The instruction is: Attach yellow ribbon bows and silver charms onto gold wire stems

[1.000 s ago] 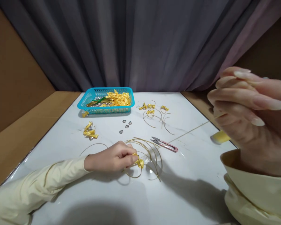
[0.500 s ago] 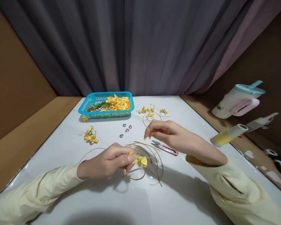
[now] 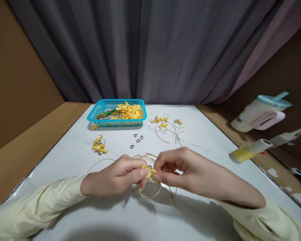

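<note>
Between my two hands is a yellow ribbon bow (image 3: 150, 172) with a loop of gold cord (image 3: 150, 195) hanging below it. My left hand (image 3: 121, 174) pinches the bow's left side between thumb and fingers. From the other side my right hand (image 3: 178, 167) closes thumb and fingertips at the bow's right edge; whether they grip ribbon or cord is hidden. More gold cords (image 3: 172, 194) lie on the table beneath my hands. Four-sided clutter aside, several small silver heart-like charms (image 3: 138, 141) sit just beyond them.
A blue basket (image 3: 90, 118) with yellow bows and silver pieces stands at the back. Finished-looking bows on cord loops (image 3: 163, 126) lie back right, others (image 3: 99, 145) at left. A lidded cup (image 3: 256, 113) and a tube with yellow contents (image 3: 248, 152) are on the right.
My right hand has come down and left to the bow in my left hand. The pink-handled snips seen before are now hidden behind it. The view has shifted slightly.
</note>
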`<act>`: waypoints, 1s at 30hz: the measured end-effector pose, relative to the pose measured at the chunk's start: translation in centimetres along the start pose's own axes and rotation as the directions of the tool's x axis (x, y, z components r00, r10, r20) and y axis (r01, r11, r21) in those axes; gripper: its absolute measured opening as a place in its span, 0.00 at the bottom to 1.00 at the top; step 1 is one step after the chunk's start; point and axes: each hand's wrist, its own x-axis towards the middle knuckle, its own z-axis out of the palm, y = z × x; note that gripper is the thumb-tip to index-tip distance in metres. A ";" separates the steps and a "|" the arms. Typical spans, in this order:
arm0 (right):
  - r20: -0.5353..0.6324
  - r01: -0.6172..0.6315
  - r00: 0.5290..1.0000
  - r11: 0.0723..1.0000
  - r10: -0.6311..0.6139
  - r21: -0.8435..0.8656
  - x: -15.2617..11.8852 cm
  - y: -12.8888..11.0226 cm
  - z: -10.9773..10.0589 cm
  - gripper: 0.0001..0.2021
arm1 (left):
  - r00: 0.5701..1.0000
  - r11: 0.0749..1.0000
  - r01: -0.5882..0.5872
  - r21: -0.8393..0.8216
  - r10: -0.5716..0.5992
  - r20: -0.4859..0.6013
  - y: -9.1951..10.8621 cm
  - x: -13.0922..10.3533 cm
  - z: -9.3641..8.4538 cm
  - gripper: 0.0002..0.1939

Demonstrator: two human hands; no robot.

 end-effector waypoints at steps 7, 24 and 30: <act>0.153 0.001 0.987 0.964 -0.043 0.266 0.5 0.5 -0.9 0.13 | 0.969 0.981 -0.158 0.110 0.133 0.207 0.2 0.2 -0.6 0.19; -0.015 0.128 0.991 0.989 -0.130 -0.077 0.3 0.4 -1.6 0.13 | 0.975 0.950 -0.192 0.245 0.156 0.158 0.3 0.1 -1.0 0.13; 0.003 0.200 0.977 0.909 -0.214 -0.366 -0.6 0.6 -2.5 0.09 | 0.975 0.947 -0.192 0.259 0.154 0.162 -0.1 0.0 -0.7 0.13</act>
